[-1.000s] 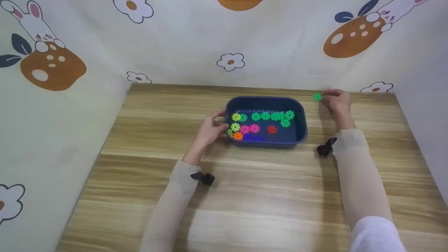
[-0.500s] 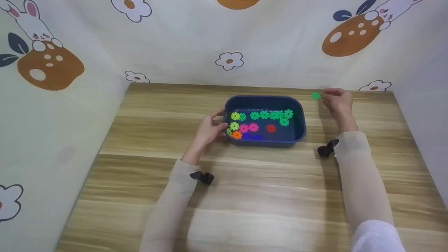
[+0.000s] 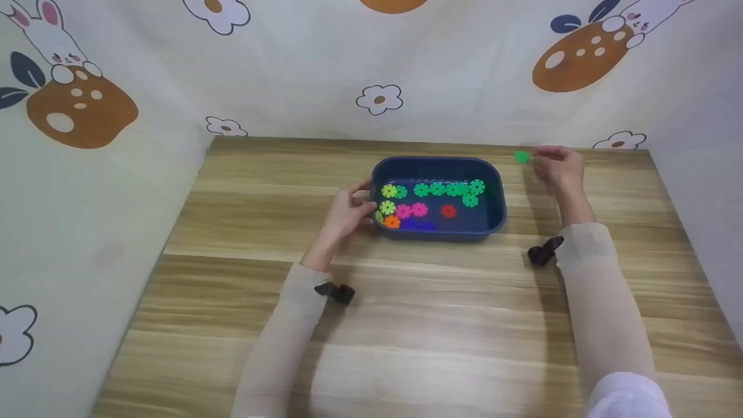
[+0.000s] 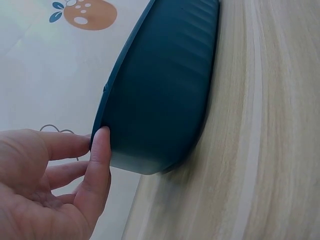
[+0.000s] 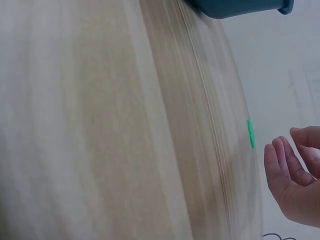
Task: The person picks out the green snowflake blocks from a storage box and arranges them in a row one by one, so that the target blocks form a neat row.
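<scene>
A dark blue tray holds flower-shaped pieces: green pieces along the far side, pink ones, a red one, and yellow, orange and blue ones at the left. My left hand grips the tray's left rim; in the left wrist view, the hand pinches that rim between thumb and finger. Right of the tray, a green piece is just left of my right hand. In the right wrist view, a small gap separates this piece from the bent, parted fingers of the hand.
The wooden table meets a patterned backdrop along its far edge, behind the tray and the right hand. More backdrop stands at both sides. A small black camera is on the right wrist and another on the left.
The whole head view has shifted slightly. My right hand has drawn a little to the right, away from the green piece. The left hand keeps its grip on the rim.
</scene>
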{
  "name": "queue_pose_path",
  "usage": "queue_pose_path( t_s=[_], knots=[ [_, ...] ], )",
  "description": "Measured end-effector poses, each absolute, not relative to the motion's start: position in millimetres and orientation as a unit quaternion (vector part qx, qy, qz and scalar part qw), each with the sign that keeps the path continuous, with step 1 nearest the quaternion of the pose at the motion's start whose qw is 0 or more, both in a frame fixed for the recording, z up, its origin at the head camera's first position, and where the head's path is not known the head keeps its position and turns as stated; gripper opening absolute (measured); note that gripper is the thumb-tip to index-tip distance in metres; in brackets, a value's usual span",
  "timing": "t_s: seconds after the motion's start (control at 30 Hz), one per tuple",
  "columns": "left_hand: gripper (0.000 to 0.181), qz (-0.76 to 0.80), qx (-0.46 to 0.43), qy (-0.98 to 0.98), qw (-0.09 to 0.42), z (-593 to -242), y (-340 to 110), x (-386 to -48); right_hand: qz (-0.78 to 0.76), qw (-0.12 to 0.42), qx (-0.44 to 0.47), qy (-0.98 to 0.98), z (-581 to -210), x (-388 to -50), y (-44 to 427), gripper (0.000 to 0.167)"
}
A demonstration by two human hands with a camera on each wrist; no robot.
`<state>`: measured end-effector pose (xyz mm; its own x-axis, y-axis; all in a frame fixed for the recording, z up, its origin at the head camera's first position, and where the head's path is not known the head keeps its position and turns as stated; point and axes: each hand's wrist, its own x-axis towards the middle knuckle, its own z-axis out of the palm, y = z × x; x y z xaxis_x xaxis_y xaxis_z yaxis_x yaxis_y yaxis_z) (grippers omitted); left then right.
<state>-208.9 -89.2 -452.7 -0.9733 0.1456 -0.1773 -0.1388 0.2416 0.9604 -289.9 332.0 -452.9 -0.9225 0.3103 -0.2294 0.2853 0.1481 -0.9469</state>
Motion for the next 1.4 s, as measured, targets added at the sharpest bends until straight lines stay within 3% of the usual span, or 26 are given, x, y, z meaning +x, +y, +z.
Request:
queue_pose_path(
  t_s=[0.27, 0.83, 1.4],
  knots=[
    [0.059, 0.627, 0.005, 0.770, 0.115, -452, -90, -208, 0.667, 0.028, -0.160, -0.727, -450, -285, 328, 0.023],
    [0.059, 0.619, 0.001, 0.778, 0.110, -452, -89, -207, 0.625, 0.014, -0.132, -0.769, -440, -274, 316, 0.031],
    [0.058, 0.619, 0.001, 0.776, 0.122, -452, -90, -209, 0.674, 0.032, -0.089, -0.732, -427, -267, 294, 0.025]
  ],
)
